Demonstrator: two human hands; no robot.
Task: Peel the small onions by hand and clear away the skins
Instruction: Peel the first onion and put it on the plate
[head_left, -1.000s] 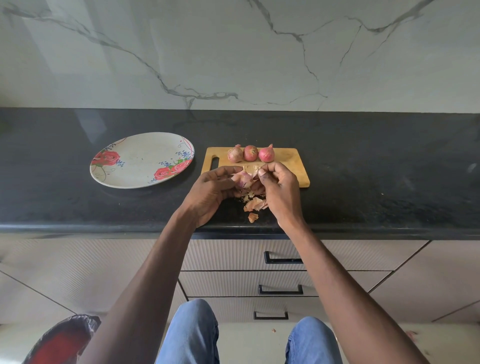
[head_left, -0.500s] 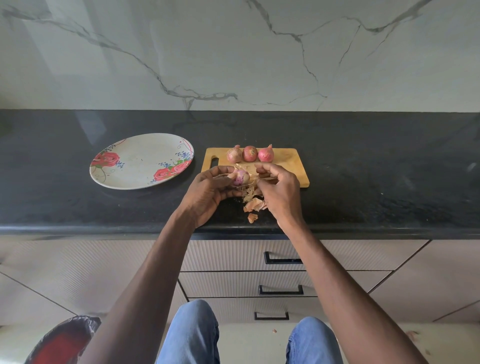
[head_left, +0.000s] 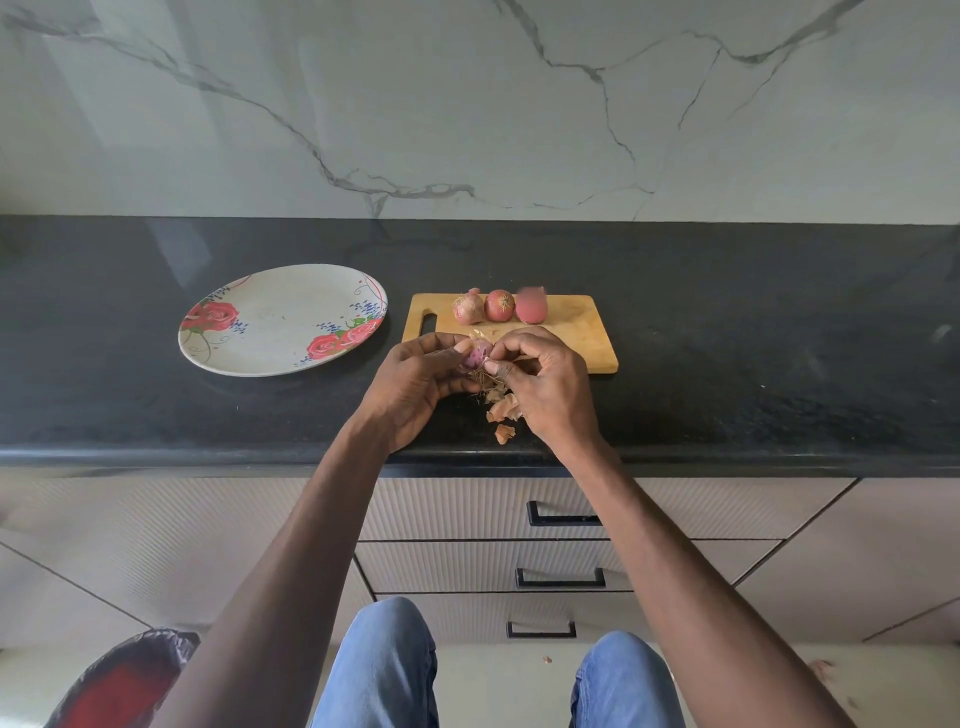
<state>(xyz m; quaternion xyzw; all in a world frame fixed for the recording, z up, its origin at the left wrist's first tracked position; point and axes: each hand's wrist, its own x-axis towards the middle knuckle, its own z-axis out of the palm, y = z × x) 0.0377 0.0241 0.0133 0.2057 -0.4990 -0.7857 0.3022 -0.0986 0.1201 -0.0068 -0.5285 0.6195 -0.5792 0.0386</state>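
- My left hand (head_left: 415, 387) grips a small onion (head_left: 478, 356) above the worktop (head_left: 727, 395), fingers curled round it.
- My right hand (head_left: 545, 384) pinches its skin.
- Loose skins (head_left: 503, 410) lie below on the worktop.
- Three onions (head_left: 500, 306) sit in a row on the cutting board (head_left: 576, 332); a floral plate (head_left: 283, 319) lies left.

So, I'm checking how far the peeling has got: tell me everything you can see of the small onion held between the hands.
The small, partly peeled purple-pink onion is held above the black counter's front part, just before the wooden cutting board. The left hand grips it from the left; the right hand pinches it from the right. Glossy flesh shows at the middle, papery bits cling on top, and stringy roots hang below. The fingers hide the rest.
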